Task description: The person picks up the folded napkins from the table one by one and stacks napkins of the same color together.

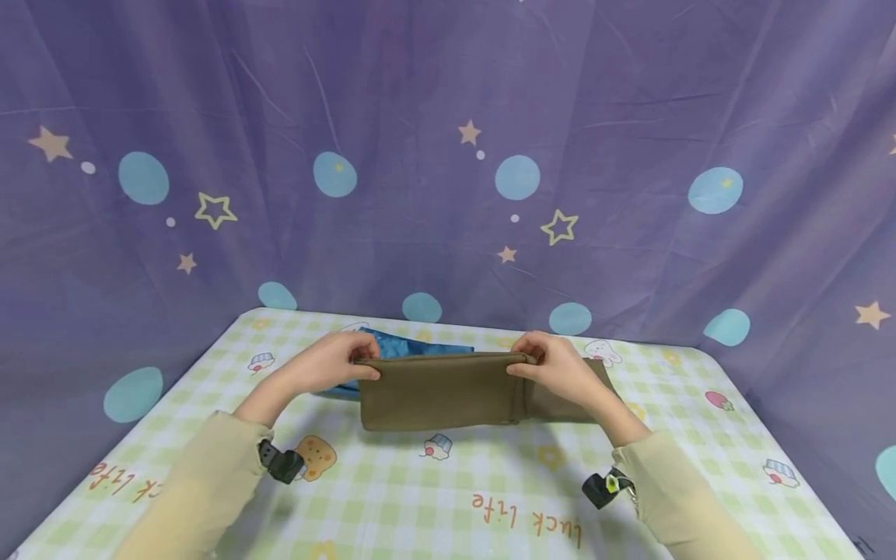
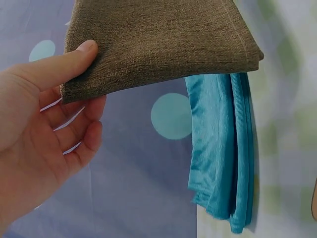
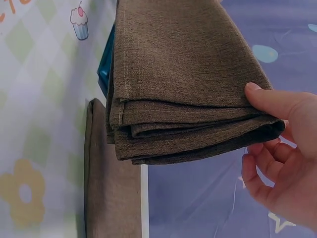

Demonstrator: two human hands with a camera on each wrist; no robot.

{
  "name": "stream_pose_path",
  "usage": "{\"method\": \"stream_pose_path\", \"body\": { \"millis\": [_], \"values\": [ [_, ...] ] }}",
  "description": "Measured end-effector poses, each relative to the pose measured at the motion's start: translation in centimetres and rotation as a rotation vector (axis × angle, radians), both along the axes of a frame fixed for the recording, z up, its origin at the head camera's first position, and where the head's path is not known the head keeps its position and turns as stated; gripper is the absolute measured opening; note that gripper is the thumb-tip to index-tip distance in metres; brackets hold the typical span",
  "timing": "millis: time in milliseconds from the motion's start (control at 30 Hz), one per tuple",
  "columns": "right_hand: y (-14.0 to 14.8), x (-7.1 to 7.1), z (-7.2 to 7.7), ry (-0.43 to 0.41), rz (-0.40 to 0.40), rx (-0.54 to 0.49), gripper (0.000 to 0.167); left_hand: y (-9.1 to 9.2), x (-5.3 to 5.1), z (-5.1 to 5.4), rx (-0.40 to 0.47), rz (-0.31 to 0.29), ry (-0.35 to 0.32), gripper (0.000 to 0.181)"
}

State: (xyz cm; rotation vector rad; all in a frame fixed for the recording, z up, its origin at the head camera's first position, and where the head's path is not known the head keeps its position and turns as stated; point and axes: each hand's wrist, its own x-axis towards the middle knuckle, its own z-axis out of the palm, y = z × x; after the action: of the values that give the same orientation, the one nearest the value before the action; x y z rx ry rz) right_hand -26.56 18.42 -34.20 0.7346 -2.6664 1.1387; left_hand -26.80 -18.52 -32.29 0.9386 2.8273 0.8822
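A folded brown cloth [image 1: 441, 393] hangs upright between my two hands, raised by its top edge. My left hand [image 1: 343, 362] pinches the top left corner between thumb and fingers. At the top right corner, my right hand [image 1: 553, 369] pinches the fabric the same way. Several folded layers of the brown cloth [image 3: 183, 64] show at the right end. Behind it lies a folded blue cloth [image 1: 420, 348], partly hidden; its layered edge [image 2: 220, 153] shows in the left wrist view. On the right, another folded brown cloth [image 1: 563, 400] lies partly behind my right hand.
A table with a green-and-white checked cover [image 1: 392, 498] stretches out under my hands. Purple curtain [image 1: 448, 194] with stars and blue dots hangs behind the table and along its sides.
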Motion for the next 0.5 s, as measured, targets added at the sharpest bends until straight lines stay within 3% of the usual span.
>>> {"method": "stream_pose_path", "body": {
  "millis": [500],
  "values": [
    [3.2,0.4,0.7,-0.003,-0.113,0.028,0.016,3.3,-0.9,0.2,0.027,-0.018,0.067,0.009]
  ]
}}
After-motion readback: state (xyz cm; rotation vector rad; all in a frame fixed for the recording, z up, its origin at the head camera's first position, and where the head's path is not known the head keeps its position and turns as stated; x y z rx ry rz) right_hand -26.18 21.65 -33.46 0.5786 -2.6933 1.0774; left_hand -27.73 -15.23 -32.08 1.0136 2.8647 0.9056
